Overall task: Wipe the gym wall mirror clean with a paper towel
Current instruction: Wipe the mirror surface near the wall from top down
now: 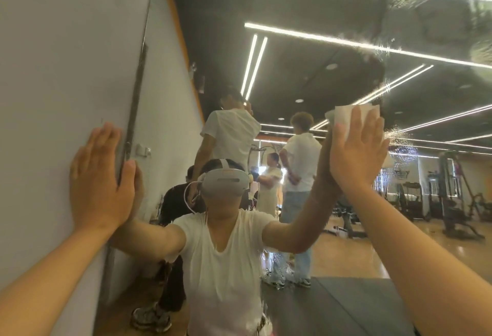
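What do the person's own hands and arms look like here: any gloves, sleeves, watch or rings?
The left hand and right hand are bare: no gloves, rings or watch show, and no sleeve appears down to the frame edge. The reflection in the mirror shows a white short-sleeved T-shirt, its sleeves ending above the elbows.

Brightness: rather dim room with a dark ceiling; the white wall [66,56] on the left is evenly lit.
Light source: long strip lamps [319,38] on the ceiling, seen in the mirror [306,82].
Glare: the lamps burn out to pure white; wet smears at top right break them into sparkles.
Sharpness: the reflection is soft and streaky low in the centre.
Distortion: straight lines bend near the edges.
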